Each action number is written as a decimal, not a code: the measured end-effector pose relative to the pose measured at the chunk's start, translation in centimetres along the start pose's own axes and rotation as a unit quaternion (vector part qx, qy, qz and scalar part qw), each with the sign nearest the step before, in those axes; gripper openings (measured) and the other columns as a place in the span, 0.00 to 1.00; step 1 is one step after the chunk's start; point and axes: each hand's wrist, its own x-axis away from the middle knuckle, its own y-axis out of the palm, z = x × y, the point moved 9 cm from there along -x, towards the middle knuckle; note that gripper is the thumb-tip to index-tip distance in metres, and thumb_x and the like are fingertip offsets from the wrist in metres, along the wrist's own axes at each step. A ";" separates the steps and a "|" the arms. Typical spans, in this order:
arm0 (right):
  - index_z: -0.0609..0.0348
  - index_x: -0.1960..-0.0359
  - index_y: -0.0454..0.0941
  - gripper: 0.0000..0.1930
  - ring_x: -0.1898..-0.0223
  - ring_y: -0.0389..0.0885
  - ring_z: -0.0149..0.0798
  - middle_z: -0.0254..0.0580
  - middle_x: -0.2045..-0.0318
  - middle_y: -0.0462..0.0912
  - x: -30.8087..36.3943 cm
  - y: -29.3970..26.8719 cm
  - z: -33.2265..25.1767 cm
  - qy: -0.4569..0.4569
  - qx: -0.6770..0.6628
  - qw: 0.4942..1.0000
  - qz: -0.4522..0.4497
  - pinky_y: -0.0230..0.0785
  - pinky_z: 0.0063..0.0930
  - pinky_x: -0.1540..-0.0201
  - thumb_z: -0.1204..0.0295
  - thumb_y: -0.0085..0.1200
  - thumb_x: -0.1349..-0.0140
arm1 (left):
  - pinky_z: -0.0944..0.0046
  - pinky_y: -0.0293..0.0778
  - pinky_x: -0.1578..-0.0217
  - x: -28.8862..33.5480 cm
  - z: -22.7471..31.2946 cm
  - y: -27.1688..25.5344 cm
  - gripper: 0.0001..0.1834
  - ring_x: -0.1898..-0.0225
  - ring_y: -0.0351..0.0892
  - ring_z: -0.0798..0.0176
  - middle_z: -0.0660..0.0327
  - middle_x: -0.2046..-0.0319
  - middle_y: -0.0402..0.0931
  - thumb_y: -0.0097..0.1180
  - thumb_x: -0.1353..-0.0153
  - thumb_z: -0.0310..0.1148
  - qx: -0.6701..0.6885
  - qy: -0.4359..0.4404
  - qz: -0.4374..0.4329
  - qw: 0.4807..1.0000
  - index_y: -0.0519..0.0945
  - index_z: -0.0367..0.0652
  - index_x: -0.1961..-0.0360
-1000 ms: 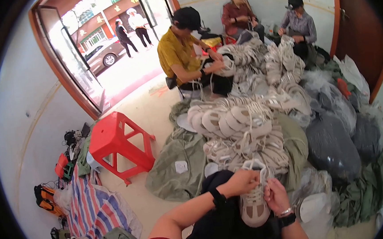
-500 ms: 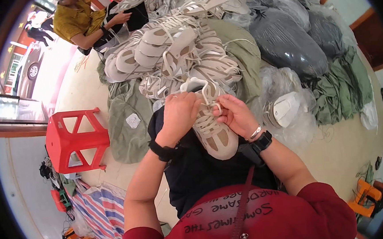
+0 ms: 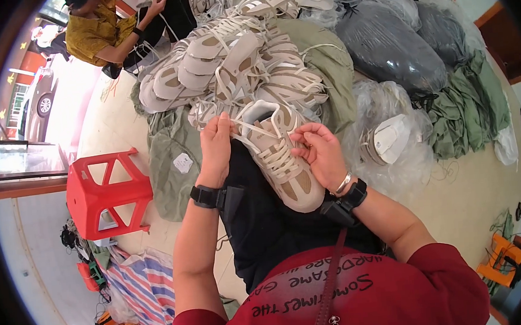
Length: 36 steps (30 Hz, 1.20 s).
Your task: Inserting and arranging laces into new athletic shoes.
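Observation:
A beige and tan sneaker (image 3: 281, 155) rests on my dark-trousered lap, toe toward me. Its cream laces cross over the tongue in several rows. My left hand (image 3: 216, 146) is closed in a pinch, left of the shoe's collar. From it a shoelace (image 3: 241, 124) runs to the upper eyelets. Beside the shoe's right edge, my right hand (image 3: 320, 155) has its thumb and fingers pinched together by the eyelets. What those fingertips hold, if anything, is too small to make out. Just beyond the shoe lies a big pile of similar sneakers (image 3: 211, 63).
A red plastic stool (image 3: 84, 196) stands at the left. Dark filled plastic bags (image 3: 388, 51) and green cloth (image 3: 465, 112) lie at the right. A pale shoe (image 3: 390, 139) sits among clear plastic (image 3: 364, 173). Another person (image 3: 98, 38) works at the far left.
My left hand has moved left, off the shoe's collar, drawing a lace out with it. My right hand stays at the eyelets. The other person's hand has lifted.

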 end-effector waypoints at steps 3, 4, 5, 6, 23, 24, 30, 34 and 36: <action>0.62 0.58 0.72 0.06 0.57 0.80 0.33 0.40 0.61 0.78 -0.2 0.1 0.0 0.000 -0.003 1.000 -0.010 0.79 0.28 0.59 0.77 0.44 0.34 | 0.72 0.60 0.72 -0.1 0.3 0.7 0.19 0.75 0.62 0.77 0.69 0.78 0.71 0.48 0.31 0.41 0.144 -0.008 0.009 0.990 0.77 0.39 0.74; 0.62 0.58 0.72 0.06 0.57 0.80 0.33 0.40 0.61 0.78 -0.2 0.2 0.0 0.001 -0.002 1.000 -0.012 0.79 0.28 0.59 0.77 0.44 0.34 | 0.72 0.60 0.72 -0.1 0.8 1.0 0.18 0.74 0.63 0.77 0.69 0.78 0.71 0.49 0.31 0.41 0.147 -0.011 -0.009 0.989 0.77 0.39 0.74; 0.62 0.58 0.72 0.06 0.58 0.80 0.33 0.40 0.62 0.78 -0.2 0.3 0.0 0.002 0.005 1.000 -0.010 0.79 0.28 0.60 0.77 0.45 0.34 | 0.73 0.60 0.71 -0.1 1.2 1.2 0.18 0.74 0.63 0.78 0.70 0.78 0.71 0.49 0.31 0.41 0.151 -0.013 -0.026 0.988 0.77 0.39 0.73; 0.61 0.58 0.72 0.06 0.58 0.80 0.33 0.39 0.63 0.78 -0.2 0.3 0.0 0.004 0.011 1.000 -0.009 0.79 0.27 0.60 0.77 0.45 0.34 | 0.73 0.60 0.71 -0.1 1.7 1.2 0.18 0.74 0.63 0.78 0.70 0.78 0.71 0.49 0.31 0.41 0.152 -0.013 -0.024 0.988 0.77 0.39 0.73; 0.50 0.45 0.71 0.24 0.62 0.71 0.30 0.39 0.44 0.63 -3.8 6.7 -3.5 -0.116 0.553 0.774 -0.286 0.68 0.22 0.61 0.75 0.58 0.45 | 0.75 0.67 0.63 0.3 6.3 2.9 0.09 0.67 0.71 0.78 0.70 0.70 0.76 0.56 0.34 0.34 0.014 0.058 -0.095 0.994 0.79 0.38 0.62; 0.52 0.47 0.72 0.21 0.67 0.70 0.26 0.38 0.45 0.66 -3.6 6.9 -4.0 -0.141 0.541 0.783 -0.273 0.67 0.20 0.65 0.76 0.57 0.43 | 0.75 0.67 0.63 0.4 6.4 2.8 0.09 0.67 0.71 0.78 0.70 0.70 0.76 0.56 0.34 0.34 0.016 0.060 -0.094 0.994 0.79 0.38 0.62; 0.61 0.55 0.79 0.10 0.76 0.74 0.24 0.33 0.68 0.80 -0.5 7.5 -4.7 -0.130 0.413 0.885 -0.174 0.68 0.17 0.70 0.76 0.49 0.35 | 0.71 0.71 0.57 1.4 8.6 1.6 0.11 0.61 0.77 0.71 0.66 0.60 0.76 0.53 0.35 0.26 0.232 0.068 -0.104 0.965 0.76 0.38 0.52; 0.63 0.52 0.77 0.12 0.76 0.77 0.23 0.34 0.66 0.82 0.5 9.3 -1.8 -0.046 0.464 0.857 -0.221 0.71 0.18 0.72 0.74 0.48 0.34 | 0.69 0.71 0.53 2.8 11.1 1.5 0.12 0.58 0.77 0.67 0.63 0.57 0.76 0.50 0.35 0.23 0.296 0.083 -0.125 0.943 0.75 0.37 0.51; 0.62 0.52 0.77 0.12 0.76 0.76 0.21 0.32 0.70 0.81 0.4 10.0 -1.6 -0.053 0.465 0.861 -0.201 0.71 0.17 0.73 0.73 0.49 0.34 | 0.68 0.71 0.52 3.7 12.7 1.4 0.12 0.56 0.78 0.66 0.62 0.56 0.75 0.50 0.35 0.22 0.315 0.102 -0.135 0.934 0.74 0.37 0.50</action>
